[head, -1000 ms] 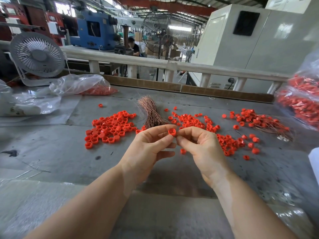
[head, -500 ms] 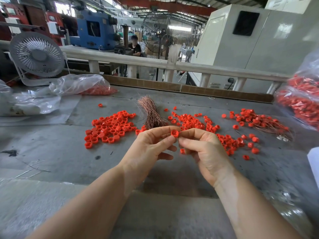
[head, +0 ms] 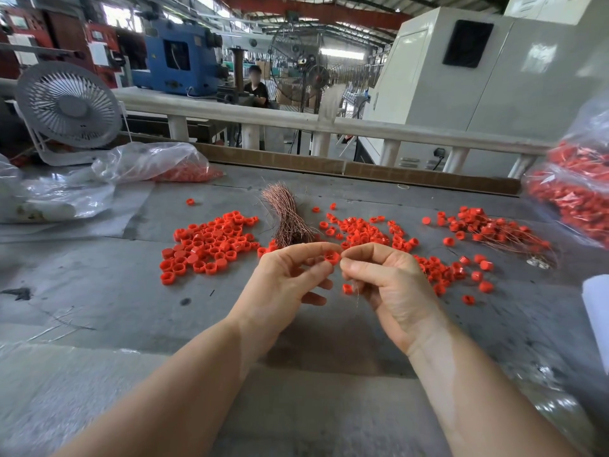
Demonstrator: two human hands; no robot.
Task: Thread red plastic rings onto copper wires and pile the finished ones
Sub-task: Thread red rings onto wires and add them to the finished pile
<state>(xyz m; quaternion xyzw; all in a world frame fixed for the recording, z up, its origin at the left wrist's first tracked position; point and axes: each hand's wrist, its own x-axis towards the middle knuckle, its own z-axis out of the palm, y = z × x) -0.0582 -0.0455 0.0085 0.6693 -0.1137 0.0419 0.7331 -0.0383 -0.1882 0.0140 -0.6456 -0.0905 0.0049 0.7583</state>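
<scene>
The red ring (head: 332, 257) sits above the counter (head: 99, 308), pinched in the grip of your left hand (head: 290, 278) between thumb and forefinger, while your right hand (head: 385, 278) pinches a thin copper wire (head: 356, 291) at the ring's edge, its tail hanging below. The wire is fine and limp; in my judgement a loose pinch lets it buckle or miss the hole. A dropped ring would vanish among the loose rings (head: 207, 245), with the wire bundle (head: 288, 219) and finished pile (head: 494, 230) beyond.
</scene>
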